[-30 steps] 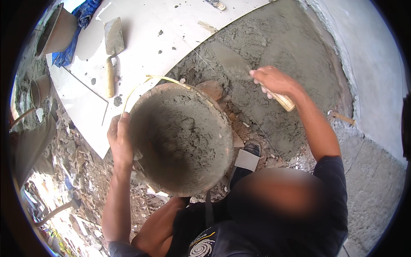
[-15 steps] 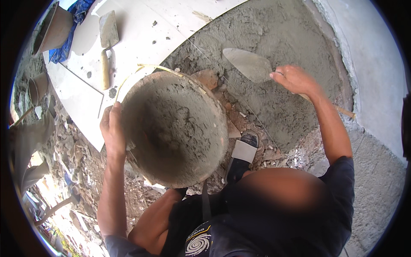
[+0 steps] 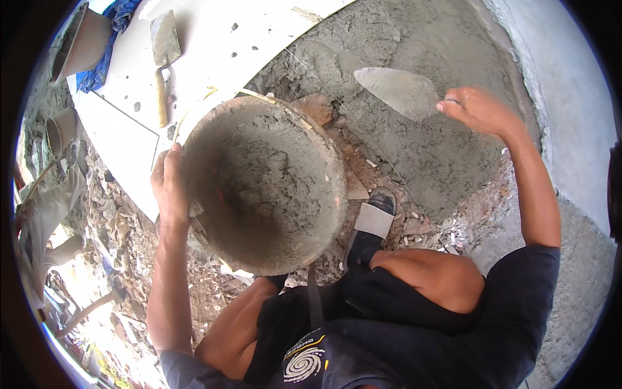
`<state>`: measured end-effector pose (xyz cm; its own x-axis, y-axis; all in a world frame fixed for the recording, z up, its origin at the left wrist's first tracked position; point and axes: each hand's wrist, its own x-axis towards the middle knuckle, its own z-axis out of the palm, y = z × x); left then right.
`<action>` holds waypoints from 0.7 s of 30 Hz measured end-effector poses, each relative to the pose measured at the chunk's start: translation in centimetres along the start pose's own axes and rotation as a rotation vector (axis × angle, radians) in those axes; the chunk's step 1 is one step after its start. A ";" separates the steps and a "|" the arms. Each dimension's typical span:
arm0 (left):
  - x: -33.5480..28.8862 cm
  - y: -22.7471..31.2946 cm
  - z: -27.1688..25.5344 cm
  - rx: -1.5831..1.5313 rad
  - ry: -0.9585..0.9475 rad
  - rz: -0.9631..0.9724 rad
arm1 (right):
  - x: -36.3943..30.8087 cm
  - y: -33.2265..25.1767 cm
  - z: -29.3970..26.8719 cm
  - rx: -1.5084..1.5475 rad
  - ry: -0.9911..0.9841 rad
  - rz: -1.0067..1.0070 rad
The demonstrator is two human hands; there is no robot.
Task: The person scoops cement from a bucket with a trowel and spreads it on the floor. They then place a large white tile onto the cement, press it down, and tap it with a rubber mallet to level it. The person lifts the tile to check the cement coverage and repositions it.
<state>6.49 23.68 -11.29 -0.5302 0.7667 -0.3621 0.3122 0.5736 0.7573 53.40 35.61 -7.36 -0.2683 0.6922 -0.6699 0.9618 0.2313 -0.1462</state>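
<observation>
My left hand [image 3: 170,188] is closed on the left rim of a round, mortar-crusted basin [image 3: 335,152], by its thin yellowish handle [image 3: 183,122]. Grey wet mortar [image 3: 285,178] coats the inside of the basin, its left part in shadow. Over on the right, my right hand [image 3: 481,111] has its fingers wrapped round the handle of a pointed trowel [image 3: 398,92], mostly hidden by the hand. The trowel's grey-smeared blade points left, over a spread bed of wet mortar [image 3: 447,165]; whether it touches the mortar I cannot tell.
A second trowel [image 3: 164,45] with a wooden handle lies on pale tiles [image 3: 207,45]. A string [image 3: 382,152] crosses the mortar's edge. Broken rubble [image 3: 129,223] spreads at left. A wall [image 3: 576,97] bounds the right. My shod foot [image 3: 376,220] stands beside the basin.
My right hand and the trowel have moved to the right, the blade staying over the mortar bed. The basin sits slightly higher in view, my left hand still on its rim.
</observation>
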 end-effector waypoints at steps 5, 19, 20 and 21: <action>0.1 -0.3 -0.3 0.038 -0.025 -0.035 | 5.1 0.7 1.5 0.178 -0.050 0.034; 0.2 -0.3 -0.1 -0.082 -0.043 -0.011 | -0.6 1.2 6.1 -0.006 0.179 -0.012; 0.1 -0.2 -0.1 -0.071 -0.044 -0.004 | 0.8 0.7 6.3 -0.060 0.300 -0.101; 0.0 -0.1 -0.1 -0.053 -0.050 -0.004 | 2.2 0.2 6.6 -0.120 0.293 -0.057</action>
<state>6.36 23.60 -11.31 -0.4907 0.7786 -0.3912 0.2669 0.5617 0.7831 53.34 32.67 -13.64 -0.3422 0.8393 -0.4225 0.9364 0.3420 -0.0791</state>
